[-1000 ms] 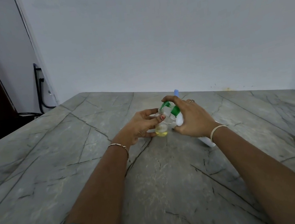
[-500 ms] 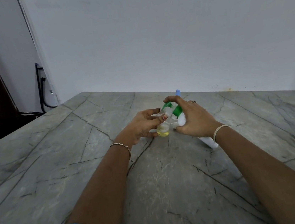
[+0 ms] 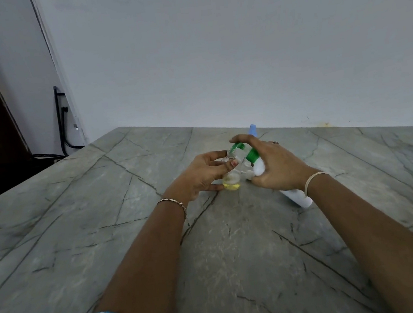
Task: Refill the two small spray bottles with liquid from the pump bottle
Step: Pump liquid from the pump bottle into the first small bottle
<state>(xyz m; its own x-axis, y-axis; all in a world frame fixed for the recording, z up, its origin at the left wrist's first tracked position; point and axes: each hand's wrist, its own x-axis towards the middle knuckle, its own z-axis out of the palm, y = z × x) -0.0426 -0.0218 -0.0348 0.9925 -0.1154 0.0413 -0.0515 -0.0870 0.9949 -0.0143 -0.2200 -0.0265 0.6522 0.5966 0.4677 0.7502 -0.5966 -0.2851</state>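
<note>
The left hand (image 3: 200, 176) has thumb and fingers curled round a small clear spray bottle (image 3: 231, 178), which stands on the worktop (image 3: 99, 221) with its neck open and a little yellow liquid in the bottom. The right hand (image 3: 277, 167) grips the white pump bottle (image 3: 259, 167), its forefinger arched over the green pump head (image 3: 251, 154). The pump bottle is tilted to the left, and its base shows below the right wrist, low over the worktop. The green spout (image 3: 235, 148) reaches the spray bottle's mouth. Just behind the right hand a blue cap (image 3: 252, 129) sticks up, the rest of it hidden. Each wrist wears a thin bracelet.
</note>
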